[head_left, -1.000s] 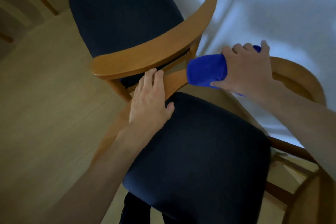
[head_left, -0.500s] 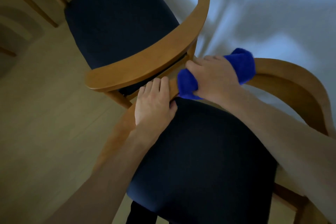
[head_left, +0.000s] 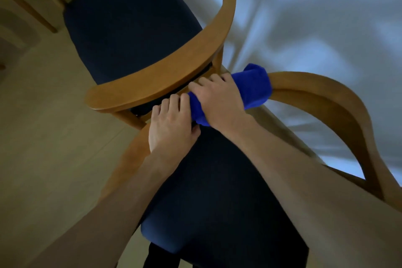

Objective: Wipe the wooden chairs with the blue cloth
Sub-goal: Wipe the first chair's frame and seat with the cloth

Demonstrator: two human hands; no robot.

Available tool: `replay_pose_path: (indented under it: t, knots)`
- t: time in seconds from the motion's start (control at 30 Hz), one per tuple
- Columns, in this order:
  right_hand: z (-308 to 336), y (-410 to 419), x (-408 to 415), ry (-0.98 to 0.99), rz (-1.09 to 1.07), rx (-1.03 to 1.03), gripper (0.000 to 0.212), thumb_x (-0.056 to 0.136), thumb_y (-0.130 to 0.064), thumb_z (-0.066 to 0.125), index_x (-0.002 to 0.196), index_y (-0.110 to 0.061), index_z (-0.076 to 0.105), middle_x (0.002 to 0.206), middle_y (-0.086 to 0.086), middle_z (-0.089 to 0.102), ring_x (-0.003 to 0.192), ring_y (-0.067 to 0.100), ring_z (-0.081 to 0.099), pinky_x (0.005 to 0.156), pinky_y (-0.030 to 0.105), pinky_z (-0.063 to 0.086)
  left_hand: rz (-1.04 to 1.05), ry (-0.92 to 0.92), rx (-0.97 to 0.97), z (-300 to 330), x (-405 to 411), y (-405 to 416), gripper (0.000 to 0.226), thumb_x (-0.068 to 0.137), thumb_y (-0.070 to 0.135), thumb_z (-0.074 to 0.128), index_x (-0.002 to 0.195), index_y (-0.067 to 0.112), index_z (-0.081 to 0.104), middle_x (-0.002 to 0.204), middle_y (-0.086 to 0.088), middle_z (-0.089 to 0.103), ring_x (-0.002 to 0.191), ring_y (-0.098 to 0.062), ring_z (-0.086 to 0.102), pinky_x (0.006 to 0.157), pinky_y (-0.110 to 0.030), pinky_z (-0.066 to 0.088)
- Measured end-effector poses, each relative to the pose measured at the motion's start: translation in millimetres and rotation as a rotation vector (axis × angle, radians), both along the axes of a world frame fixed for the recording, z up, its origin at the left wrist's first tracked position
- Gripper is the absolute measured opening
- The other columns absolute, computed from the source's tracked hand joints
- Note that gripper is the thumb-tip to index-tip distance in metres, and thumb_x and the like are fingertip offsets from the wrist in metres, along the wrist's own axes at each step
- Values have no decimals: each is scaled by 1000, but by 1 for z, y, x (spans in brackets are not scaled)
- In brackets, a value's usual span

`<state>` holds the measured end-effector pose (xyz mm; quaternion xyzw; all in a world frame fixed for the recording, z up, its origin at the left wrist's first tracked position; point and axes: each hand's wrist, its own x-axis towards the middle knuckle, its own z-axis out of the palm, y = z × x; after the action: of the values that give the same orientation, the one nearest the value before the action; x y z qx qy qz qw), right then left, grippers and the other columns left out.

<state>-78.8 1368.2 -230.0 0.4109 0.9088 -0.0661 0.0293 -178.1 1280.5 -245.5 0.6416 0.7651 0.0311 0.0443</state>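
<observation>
Two wooden chairs with dark blue seat cushions stand side by side against a white wall. The near chair (head_left: 339,102) fills the lower middle; its curved wooden rail runs from the left edge up to the right. My right hand (head_left: 219,100) presses the rolled blue cloth (head_left: 254,87) onto that rail at its far end. Just to its left, my left hand (head_left: 171,126) lies flat on the same rail and the seat corner, fingers together, holding nothing. The far chair (head_left: 165,80) has its curved wooden armrest just above both hands.
A light wooden floor (head_left: 43,148) spreads out to the left. Legs of other wooden furniture (head_left: 26,0) show at the top left. The white wall (head_left: 326,17) runs along the right behind both chairs.
My right hand has slid the blue cloth left along the near chair's rail, until it meets my left hand. The left hand has stayed in place on the rail.
</observation>
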Motion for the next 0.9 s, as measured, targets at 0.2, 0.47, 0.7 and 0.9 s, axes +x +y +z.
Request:
replay_pose_path:
  t: [0.2, 0.47, 0.7, 0.9]
  knots:
    - [15, 22, 79, -160, -333, 229, 61, 68, -44, 79, 119, -21, 52, 106, 5, 61, 104, 29, 55, 101, 43, 36, -24, -1, -3, 1, -3, -1, 60, 79, 45, 68, 124, 15, 44, 112, -5, 55, 98, -21, 55, 85, -36, 45]
    - [9, 1, 30, -133, -306, 161, 48, 83, -20, 65, 129, -20, 49, 127, 10, 53, 127, 36, 42, 115, 54, 20, -13, 67, -53, 2, 1, 2, 67, 72, 47, 74, 121, 13, 42, 110, -7, 53, 96, -24, 54, 82, -39, 45]
    - [13, 21, 85, -89, -291, 217, 66, 72, -46, 75, 127, -23, 48, 120, 5, 57, 115, 30, 50, 107, 45, 30, 1, 43, -44, 2, 4, 5, 58, 76, 45, 71, 118, 15, 45, 106, -6, 56, 95, -24, 56, 83, -40, 46]
    - [20, 14, 147, 22, -743, 277, 75, 62, -47, 81, 126, -23, 49, 120, 6, 55, 116, 31, 49, 107, 47, 32, 90, 65, -96, 11, 24, 10, 67, 73, 39, 77, 120, 8, 42, 114, -17, 53, 107, -37, 52, 92, -54, 42]
